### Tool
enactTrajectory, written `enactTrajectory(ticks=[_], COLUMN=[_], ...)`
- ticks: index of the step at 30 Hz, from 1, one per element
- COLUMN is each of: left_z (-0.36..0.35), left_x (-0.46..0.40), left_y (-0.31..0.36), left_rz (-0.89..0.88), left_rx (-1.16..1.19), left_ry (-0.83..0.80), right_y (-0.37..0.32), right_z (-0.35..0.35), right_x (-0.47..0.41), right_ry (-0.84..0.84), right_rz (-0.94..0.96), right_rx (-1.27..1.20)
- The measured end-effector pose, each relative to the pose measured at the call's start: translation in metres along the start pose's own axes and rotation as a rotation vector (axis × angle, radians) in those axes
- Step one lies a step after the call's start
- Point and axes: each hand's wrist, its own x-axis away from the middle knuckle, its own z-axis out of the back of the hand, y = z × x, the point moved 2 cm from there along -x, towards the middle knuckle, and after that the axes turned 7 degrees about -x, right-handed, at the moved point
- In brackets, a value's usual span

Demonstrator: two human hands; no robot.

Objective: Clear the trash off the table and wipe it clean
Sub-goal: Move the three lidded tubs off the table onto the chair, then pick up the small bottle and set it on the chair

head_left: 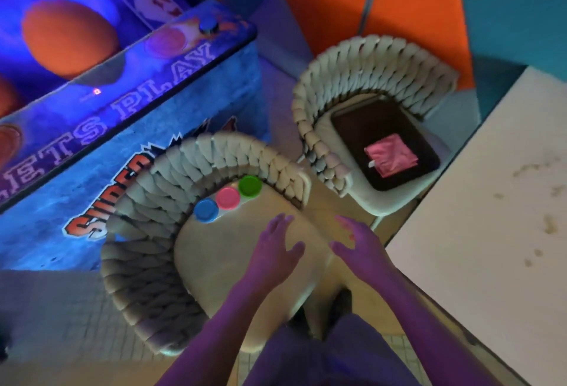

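Observation:
A white table [491, 232] with brownish stains fills the right side. Beside it, a woven cream chair [214, 257] carries three small round lids or tubs on its seat: blue [206, 210], pink [228, 198] and green [250, 186]. A second woven chair [368, 73] farther back holds a dark tray [352, 128] with a folded pink cloth [391, 155] on it. My left hand [276, 247] hovers over the near chair's seat with fingers spread, holding nothing. My right hand [357, 243] hovers close beside it, fingers loosely extended and empty.
A blue-lit basketball arcade machine [122, 94] stands at the left, close behind the near chair. Orange and teal wall panels [414, 11] rise at the back. Pale tiled floor [61, 309] shows at lower left.

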Motion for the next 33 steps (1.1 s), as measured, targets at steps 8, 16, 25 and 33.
enactTrajectory(ticks=[8,16,25,33], left_z=[-0.037,-0.092,-0.153,-0.179], left_x=[-0.004,0.012,0.026,0.004], left_y=[0.095,0.203,0.327,0.427], left_rz=[-0.27,-0.472,-0.611,-0.737], left_rx=[-0.107,-0.173,-0.181,-0.172], left_ry=[-0.102,-0.162,-0.18,-0.169], right_y=[0.043,0.102,0.161,0.187], right_z=[0.07,0.158,0.27,0.357], right_x=[0.051,0.103,0.157,0.164], right_ry=[0.262,0.412,0.555,0.701], right_rz=[-0.063,-0.068,-0.037,-0.014], right_rx=[-0.142,-0.193,-0.311,-0.383])
